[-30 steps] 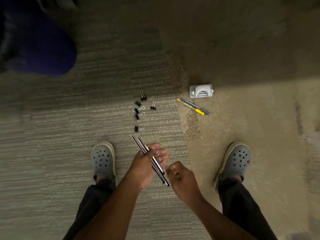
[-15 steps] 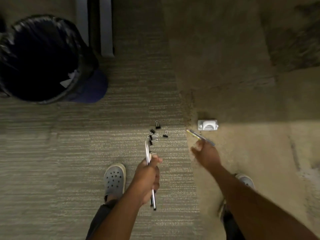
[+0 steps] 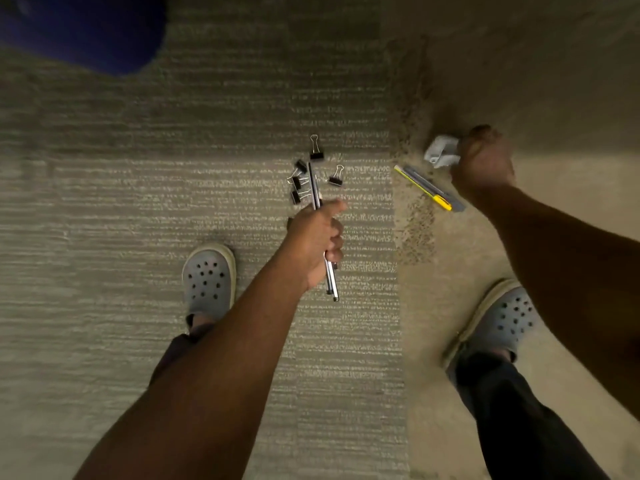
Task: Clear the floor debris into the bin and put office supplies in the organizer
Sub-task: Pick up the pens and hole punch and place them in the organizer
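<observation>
The small white stapler-like device (image 3: 441,151) is the thing in play: half a second ago it lay flat and alone on the tan carpet, and now it is tipped up and blurred against the right hand (image 3: 483,161), which has travelled from beside the yellow pen to close around its right end. Whether the fingers have a firm clamp on it or are only just curling round it I cannot tell through the motion blur, but I judge this the start of lifting it off the floor for the organizer. Just below and left of the device, the yellow pen (image 3: 424,188) and the grey pen (image 3: 433,185) lie side by side, untouched, where they were before. Further left of the device, the left hand (image 3: 317,242) stays clenched on a bundle of dark pens (image 3: 330,277), their tips pointing up into the scatter of black binder clips (image 3: 311,174) lying on the striped carpet (image 3: 138,220). A trail of dark crumb-like debris (image 3: 415,230) runs along the carpet seam below the device, not yet cleared. Far up and left of the device, a dark blue shape (image 3: 86,32) shows at the frame's corner; the bin seen there a moment ago has slid mostly out of view as the head dipped. No brand, label or writing is legible on anything here.
</observation>
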Demonstrator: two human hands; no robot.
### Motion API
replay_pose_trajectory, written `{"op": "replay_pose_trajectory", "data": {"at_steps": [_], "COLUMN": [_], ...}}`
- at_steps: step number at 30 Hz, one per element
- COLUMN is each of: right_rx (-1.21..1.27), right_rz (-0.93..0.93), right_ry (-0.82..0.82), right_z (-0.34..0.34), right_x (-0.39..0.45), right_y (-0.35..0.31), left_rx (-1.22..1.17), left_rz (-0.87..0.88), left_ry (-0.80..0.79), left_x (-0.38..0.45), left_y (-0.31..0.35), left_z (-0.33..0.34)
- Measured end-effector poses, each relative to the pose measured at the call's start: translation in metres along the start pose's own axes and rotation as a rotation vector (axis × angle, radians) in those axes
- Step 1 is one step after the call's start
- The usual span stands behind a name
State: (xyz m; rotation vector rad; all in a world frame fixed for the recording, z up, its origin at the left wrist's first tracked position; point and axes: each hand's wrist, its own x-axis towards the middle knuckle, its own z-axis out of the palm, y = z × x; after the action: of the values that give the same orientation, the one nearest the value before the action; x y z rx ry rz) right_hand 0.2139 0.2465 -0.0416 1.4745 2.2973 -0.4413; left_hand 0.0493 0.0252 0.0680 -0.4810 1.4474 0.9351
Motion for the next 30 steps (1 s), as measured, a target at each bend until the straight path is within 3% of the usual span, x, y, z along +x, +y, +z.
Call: {"op": "replay_pose_trajectory", "data": {"at_steps": [3, 5, 8, 11, 14, 19, 24, 30], "right_rx": [0.199, 0.382, 0.935, 1.361, 1.457, 1.461, 1.516, 1.589], "right_rz": [-0.070, 0.048, 0.297, 0.371, 0.298, 0.209, 0.172, 0.068], "right_ry": [-0.115, -0.166, -0.227, -0.297, -0.380, -0.385, -0.338, -0.264], "right_z": [-0.027, -0.055, -0.106, -0.174, -0.252, -0.382, -0.485, -0.565], "right_x": [-0.051, -0.096, -0.167, -0.227, -0.275, -0.339, -0.382, -0.400], "right_y": [-0.008, -0.021, -0.056, -0.094, -0.130, -0.195, -0.269, -0.326], "left_rx": [-0.052, -0.084, -0.108, -0.132, -0.183, -0.257, -0.145, -0.012], "left_rz": [-0.029, -0.044, -0.007, 0.064, 0.104, 0.172, 0.290, 0.417], "left_ry": [-0.016, -0.044, -0.093, -0.129, -0.179, -0.276, -0.352, -0.304], "left_x": [-0.033, -0.068, -0.128, -0.198, -0.281, -0.411, -0.509, -0.575], "left_y": [-0.001, 0.008, 0.034, 0.068, 0.100, 0.167, 0.233, 0.295], "left_z": [-0.008, -0.012, -0.020, -0.035, -0.056, -0.085, -0.118, -0.142]}}
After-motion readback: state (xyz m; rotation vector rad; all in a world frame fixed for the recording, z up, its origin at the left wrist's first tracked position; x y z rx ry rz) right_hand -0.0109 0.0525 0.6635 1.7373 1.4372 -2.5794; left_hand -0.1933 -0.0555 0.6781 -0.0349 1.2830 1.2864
